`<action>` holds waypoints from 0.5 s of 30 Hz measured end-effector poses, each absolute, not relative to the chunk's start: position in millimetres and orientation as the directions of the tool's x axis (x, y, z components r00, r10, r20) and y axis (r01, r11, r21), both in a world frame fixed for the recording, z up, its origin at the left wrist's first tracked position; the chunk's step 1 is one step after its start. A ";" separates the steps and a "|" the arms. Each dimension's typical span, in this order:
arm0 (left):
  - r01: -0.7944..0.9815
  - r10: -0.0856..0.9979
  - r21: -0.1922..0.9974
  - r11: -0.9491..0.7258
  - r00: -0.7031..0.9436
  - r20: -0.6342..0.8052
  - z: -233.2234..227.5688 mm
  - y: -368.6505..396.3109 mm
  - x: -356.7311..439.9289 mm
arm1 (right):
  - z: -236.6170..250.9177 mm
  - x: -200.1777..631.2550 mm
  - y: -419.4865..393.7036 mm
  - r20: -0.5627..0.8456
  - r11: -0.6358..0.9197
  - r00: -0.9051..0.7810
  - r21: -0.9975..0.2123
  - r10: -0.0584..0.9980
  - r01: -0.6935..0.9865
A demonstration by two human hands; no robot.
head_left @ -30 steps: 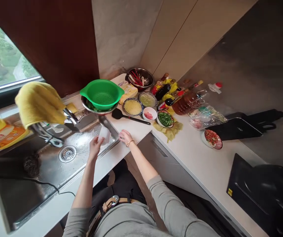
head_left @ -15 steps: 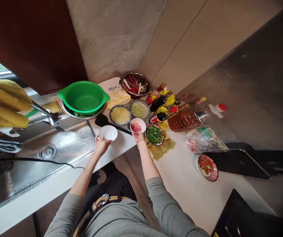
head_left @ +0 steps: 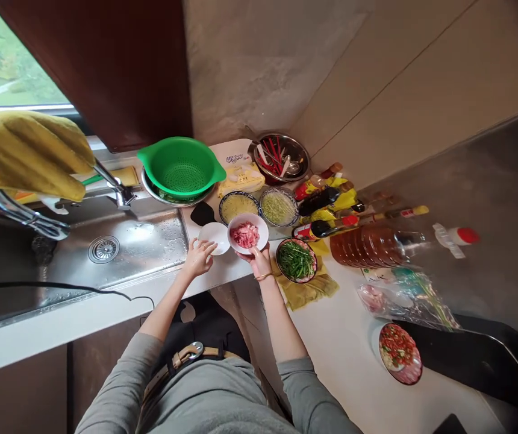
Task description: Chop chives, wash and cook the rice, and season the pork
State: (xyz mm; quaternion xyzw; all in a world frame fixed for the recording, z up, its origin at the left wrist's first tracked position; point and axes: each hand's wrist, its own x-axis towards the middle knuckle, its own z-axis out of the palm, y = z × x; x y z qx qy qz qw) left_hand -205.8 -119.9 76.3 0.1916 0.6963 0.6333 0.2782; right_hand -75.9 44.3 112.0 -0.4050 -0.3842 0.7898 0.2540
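Note:
My right hand (head_left: 259, 260) grips a white bowl (head_left: 262, 226) from below its near edge. Pink meat pieces (head_left: 244, 234) lie in it. Directly to the left, an empty white bowl (head_left: 216, 236) is held at its near-left rim by my left hand (head_left: 199, 258), fingers over the edge. The meat bowl's rim overlaps the empty one; whether they touch I cannot tell. Just right of my right hand stands a bowl of cut green vegetables (head_left: 296, 260). Behind my hands are a patterned bowl of pale shreds (head_left: 240, 207) and a bowl of chopped light-green pieces (head_left: 279, 206).
A green colander (head_left: 181, 169) sits in a metal basin beside the sink (head_left: 146, 241). A steel bowl (head_left: 302, 147) holds red-handled utensils. Several sauce bottles and a large jug (head_left: 367, 246) line the wall. A bowl of chopped red peppers (head_left: 400, 349) stands at right.
My right hand has brought the meat bowl closer to the empty bowl, so the two now overlap in view. The meat bowl appears larger. The camera view has shifted.

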 end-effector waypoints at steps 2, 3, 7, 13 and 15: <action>-0.160 0.534 0.984 0.072 -0.828 -0.174 93.4 -131.1 -202.0 | 126.5 -86.3 31.3 -0.400 -0.544 -0.629 -0.838 0.666 -0.043; -0.153 0.481 0.987 0.046 -0.863 -0.157 103.0 -138.5 -200.4 | 132.5 -92.5 23.8 -0.383 -0.528 -0.669 -0.849 0.637 -0.016; -0.035 0.326 0.999 -0.039 -0.945 -0.020 142.0 -167.6 -200.5 | 143.6 -124.0 -14.9 -0.328 -0.456 -0.794 -0.887 0.512 0.072; 0.006 0.329 0.999 -0.035 -0.944 0.017 151.1 -190.9 -235.8 | 138.2 -179.1 -88.0 -0.152 -0.184 -0.901 -0.979 0.407 0.082; -0.090 0.300 0.992 -0.092 -0.952 -0.059 139.7 -202.4 -249.1 | 135.4 -194.2 -107.9 -0.051 -0.017 -0.920 -0.999 0.389 0.048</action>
